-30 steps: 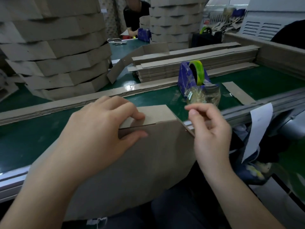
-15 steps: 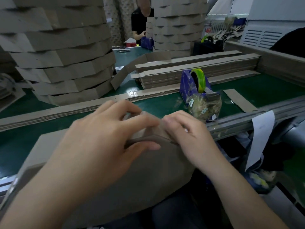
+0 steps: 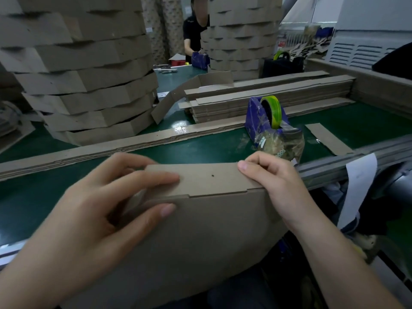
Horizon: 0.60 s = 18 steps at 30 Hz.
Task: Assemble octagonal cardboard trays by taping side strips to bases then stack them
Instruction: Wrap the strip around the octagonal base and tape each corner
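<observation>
A brown cardboard tray (image 3: 200, 237) leans toward me over the near table edge, its base facing me and one side strip (image 3: 207, 179) folded along its top. My left hand (image 3: 100, 208) grips the tray's upper left, fingers over the strip and thumb on the base. My right hand (image 3: 272, 186) pinches the strip's right corner with curled fingers. A blue tape dispenser (image 3: 258, 117) with a yellow-green roll stands just behind my right hand.
A tall stack of finished trays (image 3: 89, 70) rises at the left, another stack (image 3: 240, 36) at the back. Flat side strips (image 3: 256, 101) lie piled across the green table (image 3: 211, 148). A person works behind. A white paper tag (image 3: 359, 186) hangs at the right.
The tray has turned in my hands so a fresh side strip faces up. My right hand moved from the taped seam to the strip's right corner; my left hand shifted its hold leftward.
</observation>
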Each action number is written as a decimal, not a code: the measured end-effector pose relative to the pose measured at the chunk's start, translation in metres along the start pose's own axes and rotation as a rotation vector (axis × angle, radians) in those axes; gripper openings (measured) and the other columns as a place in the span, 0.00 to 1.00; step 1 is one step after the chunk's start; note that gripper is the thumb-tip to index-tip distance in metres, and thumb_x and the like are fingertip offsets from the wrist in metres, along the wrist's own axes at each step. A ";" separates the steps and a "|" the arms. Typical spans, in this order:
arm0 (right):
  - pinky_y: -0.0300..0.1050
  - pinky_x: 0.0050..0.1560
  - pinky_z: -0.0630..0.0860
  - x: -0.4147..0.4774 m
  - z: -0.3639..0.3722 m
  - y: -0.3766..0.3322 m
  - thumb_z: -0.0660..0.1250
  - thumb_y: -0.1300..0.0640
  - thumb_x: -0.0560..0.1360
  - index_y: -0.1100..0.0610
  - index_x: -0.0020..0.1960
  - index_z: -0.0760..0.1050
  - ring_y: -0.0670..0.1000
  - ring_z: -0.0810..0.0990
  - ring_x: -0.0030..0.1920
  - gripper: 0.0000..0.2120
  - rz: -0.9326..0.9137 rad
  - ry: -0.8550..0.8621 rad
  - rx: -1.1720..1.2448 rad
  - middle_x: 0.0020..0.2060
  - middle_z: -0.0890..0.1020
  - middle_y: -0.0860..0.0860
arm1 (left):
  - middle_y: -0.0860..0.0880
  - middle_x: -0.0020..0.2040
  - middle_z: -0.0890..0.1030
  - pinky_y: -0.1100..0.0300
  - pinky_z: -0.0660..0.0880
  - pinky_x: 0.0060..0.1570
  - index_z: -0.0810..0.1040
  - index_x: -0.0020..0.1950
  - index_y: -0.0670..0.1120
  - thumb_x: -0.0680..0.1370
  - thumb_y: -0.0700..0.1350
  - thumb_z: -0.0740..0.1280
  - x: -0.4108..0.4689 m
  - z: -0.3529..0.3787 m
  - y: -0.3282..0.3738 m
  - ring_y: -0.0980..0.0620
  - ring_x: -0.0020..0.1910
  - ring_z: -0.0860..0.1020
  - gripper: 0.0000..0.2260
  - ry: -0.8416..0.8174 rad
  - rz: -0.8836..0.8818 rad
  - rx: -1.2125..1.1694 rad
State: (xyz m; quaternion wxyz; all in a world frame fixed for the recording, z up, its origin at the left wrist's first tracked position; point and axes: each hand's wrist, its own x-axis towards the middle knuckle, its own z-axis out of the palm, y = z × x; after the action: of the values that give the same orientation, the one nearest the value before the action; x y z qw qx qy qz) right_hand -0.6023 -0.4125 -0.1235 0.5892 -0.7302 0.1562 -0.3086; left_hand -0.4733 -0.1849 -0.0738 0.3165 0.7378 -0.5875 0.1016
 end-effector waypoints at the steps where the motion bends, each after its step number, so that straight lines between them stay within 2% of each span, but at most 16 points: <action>1: 0.37 0.35 0.68 0.000 0.003 -0.001 0.67 0.47 0.70 0.60 0.36 0.75 0.48 0.73 0.34 0.16 -0.010 -0.007 -0.014 0.32 0.75 0.54 | 0.56 0.59 0.77 0.57 0.75 0.53 0.80 0.58 0.63 0.75 0.61 0.64 0.005 0.000 0.003 0.55 0.57 0.78 0.14 -0.023 0.007 0.033; 4: 0.37 0.34 0.67 0.001 0.010 -0.004 0.67 0.47 0.71 0.54 0.34 0.76 0.44 0.73 0.33 0.12 -0.043 -0.037 -0.049 0.29 0.75 0.49 | 0.57 0.56 0.79 0.49 0.79 0.44 0.81 0.58 0.63 0.76 0.61 0.61 0.022 0.008 0.019 0.52 0.52 0.79 0.15 -0.099 0.084 0.194; 7: 0.38 0.34 0.67 0.000 0.012 -0.006 0.67 0.47 0.71 0.52 0.33 0.77 0.44 0.73 0.33 0.11 -0.015 -0.036 -0.029 0.29 0.75 0.48 | 0.56 0.52 0.80 0.50 0.79 0.37 0.81 0.58 0.63 0.77 0.61 0.57 0.031 0.015 0.028 0.49 0.48 0.80 0.16 -0.151 0.109 0.285; 11: 0.34 0.34 0.70 0.001 0.008 -0.006 0.64 0.54 0.73 0.53 0.34 0.81 0.45 0.77 0.35 0.12 0.056 -0.018 0.126 0.31 0.80 0.49 | 0.55 0.53 0.80 0.49 0.78 0.38 0.81 0.59 0.63 0.77 0.60 0.57 0.030 0.015 0.027 0.48 0.48 0.80 0.17 -0.156 0.087 0.250; 14: 0.33 0.36 0.72 0.004 0.009 -0.005 0.62 0.61 0.78 0.54 0.35 0.82 0.45 0.79 0.36 0.16 0.055 -0.009 0.132 0.33 0.82 0.49 | 0.54 0.52 0.80 0.49 0.78 0.38 0.81 0.59 0.63 0.77 0.60 0.57 0.030 0.016 0.024 0.46 0.48 0.80 0.17 -0.147 0.079 0.258; 18: 0.32 0.35 0.71 0.005 0.011 -0.007 0.61 0.63 0.79 0.54 0.34 0.81 0.43 0.78 0.35 0.17 0.057 -0.009 0.125 0.31 0.81 0.47 | 0.54 0.51 0.80 0.46 0.78 0.35 0.82 0.59 0.61 0.78 0.59 0.57 0.030 0.017 0.024 0.46 0.46 0.80 0.17 -0.129 0.082 0.283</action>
State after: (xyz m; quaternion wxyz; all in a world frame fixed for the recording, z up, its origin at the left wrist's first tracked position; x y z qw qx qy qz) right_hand -0.5922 -0.4054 -0.1169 0.6427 -0.6887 0.1549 -0.2976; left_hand -0.4905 -0.2214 -0.0635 0.1665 0.7554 -0.6161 0.1489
